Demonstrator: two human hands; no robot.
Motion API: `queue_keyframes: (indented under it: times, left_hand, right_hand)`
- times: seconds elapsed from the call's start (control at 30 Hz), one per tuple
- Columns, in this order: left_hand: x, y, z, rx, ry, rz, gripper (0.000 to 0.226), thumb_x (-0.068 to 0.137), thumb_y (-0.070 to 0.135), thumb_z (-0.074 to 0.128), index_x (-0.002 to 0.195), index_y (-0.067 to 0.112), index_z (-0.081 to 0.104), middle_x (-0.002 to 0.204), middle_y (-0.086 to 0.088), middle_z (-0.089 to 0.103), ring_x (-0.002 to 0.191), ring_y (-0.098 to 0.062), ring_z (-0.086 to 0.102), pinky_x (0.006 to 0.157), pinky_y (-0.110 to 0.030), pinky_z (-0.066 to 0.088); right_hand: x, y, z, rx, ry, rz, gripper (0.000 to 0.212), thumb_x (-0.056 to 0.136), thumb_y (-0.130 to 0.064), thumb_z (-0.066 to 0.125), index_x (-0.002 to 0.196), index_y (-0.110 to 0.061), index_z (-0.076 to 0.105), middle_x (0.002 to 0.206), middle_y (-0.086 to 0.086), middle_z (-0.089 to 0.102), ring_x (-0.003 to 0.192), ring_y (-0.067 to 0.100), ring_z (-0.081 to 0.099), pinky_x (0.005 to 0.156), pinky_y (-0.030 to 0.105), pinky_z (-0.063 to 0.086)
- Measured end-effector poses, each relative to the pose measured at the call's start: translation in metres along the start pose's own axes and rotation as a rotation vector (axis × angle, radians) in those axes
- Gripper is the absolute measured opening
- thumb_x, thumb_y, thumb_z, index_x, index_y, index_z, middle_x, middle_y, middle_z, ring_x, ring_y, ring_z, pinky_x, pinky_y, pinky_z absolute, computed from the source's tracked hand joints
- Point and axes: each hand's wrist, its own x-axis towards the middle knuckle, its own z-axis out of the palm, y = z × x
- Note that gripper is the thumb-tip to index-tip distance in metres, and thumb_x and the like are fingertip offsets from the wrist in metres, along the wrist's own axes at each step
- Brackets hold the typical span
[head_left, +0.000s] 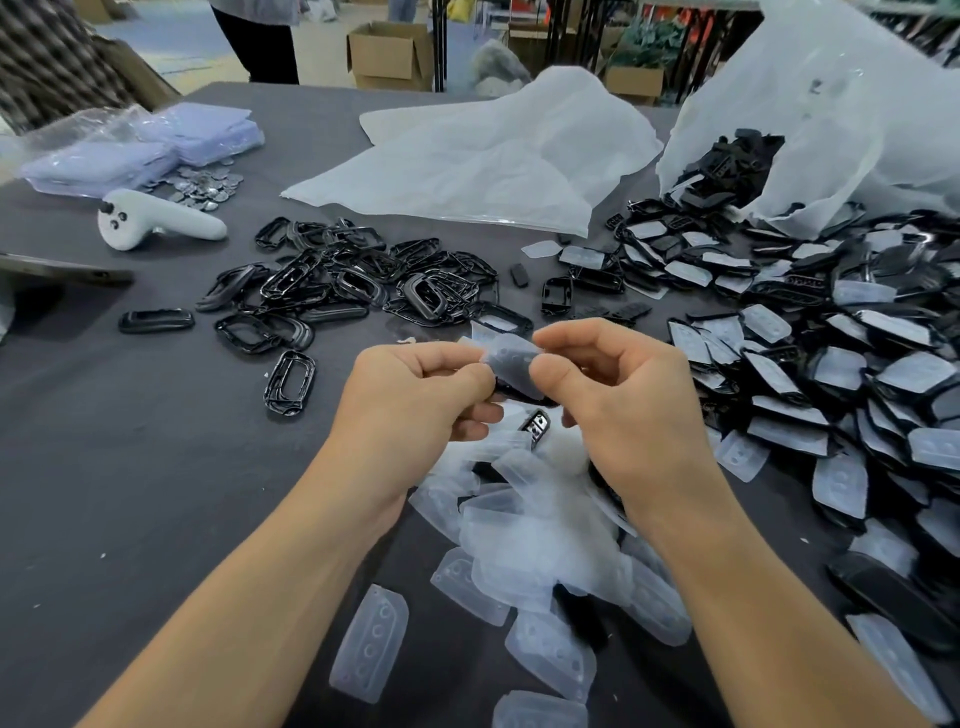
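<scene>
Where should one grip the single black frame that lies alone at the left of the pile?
Probably pinch one long side rail of the black frame from above, one finger through its open middle: it lies flat on the table, apart from the pile.

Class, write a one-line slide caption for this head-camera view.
Left hand and right hand pinch a translucent pad above a grey table strewn with black frames.
</scene>
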Motion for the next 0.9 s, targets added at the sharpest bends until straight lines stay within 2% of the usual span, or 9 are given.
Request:
queue_keyframes:
  times: [0.2, 0.3, 0.37, 0.47, 0.6, 0.7, 0.77, 0.83, 0.9]
  left_hand:
    - [-0.005, 0.005, -0.003, 0.097, -0.097, 0.047, 0.038, 0.088, -0.003, 0.070, 0.086, 0.032, 0.083, 0.085, -0.007, 0.081, 0.075, -0.015, 0.076, 0.063, -0.021, 0.058]
    - [-0.005, 0.006, -0.004, 0.023, -0.150, 0.042, 0.032, 0.088, -0.008, 0.071, 0.096, 0.022, 0.081, 0.087, -0.012, 0.080, 0.075, -0.018, 0.075, 0.063, -0.021, 0.058]
    - [-0.004, 0.005, -0.004, -0.013, -0.154, 0.018, 0.031, 0.088, -0.008, 0.072, 0.099, 0.019, 0.079, 0.086, -0.011, 0.080, 0.074, -0.017, 0.075, 0.064, -0.021, 0.058]
    - [-0.002, 0.004, -0.005, -0.025, -0.139, -0.014, 0.030, 0.088, -0.009, 0.072, 0.098, 0.018, 0.080, 0.081, -0.008, 0.079, 0.072, -0.016, 0.076, 0.064, -0.019, 0.058]
    - [-0.002, 0.005, -0.006, -0.003, -0.149, -0.022, 0.037, 0.090, -0.006, 0.070, 0.083, 0.028, 0.085, 0.083, -0.009, 0.080, 0.076, -0.015, 0.078, 0.063, -0.019, 0.059]
    - [-0.003, 0.006, -0.005, 0.002, -0.185, -0.024, 0.027, 0.089, -0.003, 0.073, 0.095, 0.021, 0.083, 0.087, -0.010, 0.081, 0.081, -0.016, 0.078, 0.066, -0.019, 0.059]
    - [-0.005, 0.006, -0.005, 0.018, -0.211, -0.012, 0.027, 0.086, -0.004, 0.076, 0.095, 0.020, 0.084, 0.088, -0.012, 0.081, 0.079, -0.015, 0.077, 0.067, -0.019, 0.059]
    - [-0.005, 0.006, -0.006, 0.046, -0.229, 0.002, 0.029, 0.086, -0.006, 0.075, 0.096, 0.019, 0.084, 0.088, -0.012, 0.081, 0.078, -0.015, 0.077, 0.068, -0.019, 0.059]
    - [-0.005, 0.006, -0.006, 0.090, -0.250, 0.014, 0.032, 0.087, -0.008, 0.071, 0.102, 0.018, 0.083, 0.090, -0.011, 0.081, 0.079, -0.015, 0.077, 0.068, -0.018, 0.058]
  right_hand:
    - [-0.003, -0.004, 0.004, 0.076, -0.034, 0.057, 0.015, 0.089, -0.004, 0.075, 0.084, -0.018, 0.078, 0.071, 0.004, 0.076, 0.054, 0.017, 0.064, 0.049, 0.020, 0.048]
    - [-0.004, -0.007, 0.003, 0.164, -0.010, 0.104, 0.020, 0.088, 0.003, 0.071, 0.080, -0.015, 0.076, 0.067, 0.006, 0.073, 0.050, 0.019, 0.062, 0.048, 0.021, 0.048]
    - [-0.005, -0.008, 0.004, 0.204, 0.021, 0.126, 0.021, 0.088, 0.003, 0.071, 0.077, -0.015, 0.075, 0.067, 0.004, 0.073, 0.057, 0.018, 0.065, 0.053, 0.025, 0.052]
    - [-0.005, -0.007, 0.006, 0.274, 0.055, 0.161, 0.023, 0.088, -0.002, 0.072, 0.072, -0.019, 0.075, 0.075, 0.004, 0.072, 0.072, 0.019, 0.065, 0.074, 0.035, 0.056]
    - [-0.002, -0.011, -0.003, 0.403, -0.080, 0.181, 0.031, 0.088, -0.002, 0.068, 0.064, -0.022, 0.073, 0.077, -0.002, 0.073, 0.070, 0.011, 0.065, 0.069, 0.023, 0.053]
    - [0.001, -0.008, -0.003, 0.211, -0.126, 0.148, 0.030, 0.087, -0.001, 0.072, 0.064, -0.021, 0.071, 0.097, -0.002, 0.078, 0.091, 0.015, 0.073, 0.086, 0.031, 0.055]
    - [0.000, -0.006, 0.000, 0.019, -0.070, 0.085, 0.025, 0.085, -0.006, 0.077, 0.066, -0.020, 0.072, 0.097, -0.008, 0.077, 0.095, 0.013, 0.073, 0.091, 0.036, 0.055]
    - [-0.003, -0.005, 0.003, -0.128, -0.010, 0.035, 0.014, 0.081, -0.020, 0.082, 0.072, -0.026, 0.073, 0.094, -0.015, 0.075, 0.091, 0.015, 0.072, 0.088, 0.041, 0.058]
    - [-0.006, -0.003, 0.004, -0.267, 0.058, -0.018, 0.012, 0.079, -0.031, 0.084, 0.076, -0.034, 0.073, 0.091, -0.021, 0.073, 0.083, 0.012, 0.069, 0.079, 0.036, 0.058]
